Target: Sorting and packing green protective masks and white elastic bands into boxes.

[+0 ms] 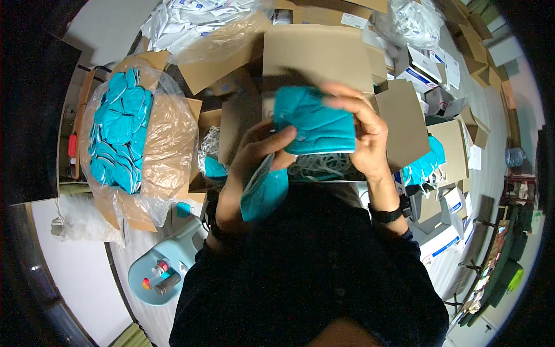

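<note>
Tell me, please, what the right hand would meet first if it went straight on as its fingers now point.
Pointing leftward, the right hand would probably meet the teal mask first, though blur leaves depth unclear.

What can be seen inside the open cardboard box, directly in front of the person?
Inside the box, many thin pale strips show. The held blue-green mask, left hand and right hand cover part of the opening; what lies deeper, under the strips, cannot be seen.

Left hand (267,143) pinches teal face mask (321,124) over open cardboard box (318,58); right hand (369,132) touches mask's right side. Second mask (265,195) hangs beneath left hand. Plastic-lined carton (169,141) at left, heaped with more masks (119,127).
</note>
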{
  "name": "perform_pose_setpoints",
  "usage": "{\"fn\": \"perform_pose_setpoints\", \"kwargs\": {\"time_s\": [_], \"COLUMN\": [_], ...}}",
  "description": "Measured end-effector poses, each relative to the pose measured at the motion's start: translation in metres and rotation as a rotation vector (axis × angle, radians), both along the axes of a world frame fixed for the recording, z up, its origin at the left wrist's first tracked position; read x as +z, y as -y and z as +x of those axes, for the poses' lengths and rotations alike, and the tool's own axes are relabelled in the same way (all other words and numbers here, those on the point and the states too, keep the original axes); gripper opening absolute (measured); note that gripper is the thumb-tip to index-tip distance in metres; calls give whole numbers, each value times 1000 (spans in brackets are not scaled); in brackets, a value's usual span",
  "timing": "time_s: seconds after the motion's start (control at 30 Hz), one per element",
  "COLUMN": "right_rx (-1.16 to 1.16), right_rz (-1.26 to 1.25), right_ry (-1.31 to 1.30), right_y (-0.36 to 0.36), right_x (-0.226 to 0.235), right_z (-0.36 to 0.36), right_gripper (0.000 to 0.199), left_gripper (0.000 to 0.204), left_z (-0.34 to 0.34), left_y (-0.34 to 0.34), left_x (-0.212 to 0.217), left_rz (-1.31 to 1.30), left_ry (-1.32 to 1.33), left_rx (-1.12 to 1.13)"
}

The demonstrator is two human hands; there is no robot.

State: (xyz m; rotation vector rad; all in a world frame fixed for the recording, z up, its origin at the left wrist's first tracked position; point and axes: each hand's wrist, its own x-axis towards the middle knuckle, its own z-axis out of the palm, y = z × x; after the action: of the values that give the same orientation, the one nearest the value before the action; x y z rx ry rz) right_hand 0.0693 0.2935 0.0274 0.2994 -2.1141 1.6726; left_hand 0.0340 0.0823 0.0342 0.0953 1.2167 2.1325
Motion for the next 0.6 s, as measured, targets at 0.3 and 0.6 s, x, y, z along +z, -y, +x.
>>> {"fn": "perform_pose_setpoints", "kwargs": {"time_s": [0.3,0.6], "right_rx": [-52,-63], "right_rz": [-206,182], "right_ry": [314,29], "right_y": [-1,27], "right_x": [-9,0], "right_z": [-13,0], "right_gripper": [10,15], "left_gripper": [17,14], "left_z": [2,9], "left_y": [-8,-23], "left_x": [-17,-13], "left_rz": [-611,-726], "left_ry": [-655,-743], "left_rx": [137,354]}}
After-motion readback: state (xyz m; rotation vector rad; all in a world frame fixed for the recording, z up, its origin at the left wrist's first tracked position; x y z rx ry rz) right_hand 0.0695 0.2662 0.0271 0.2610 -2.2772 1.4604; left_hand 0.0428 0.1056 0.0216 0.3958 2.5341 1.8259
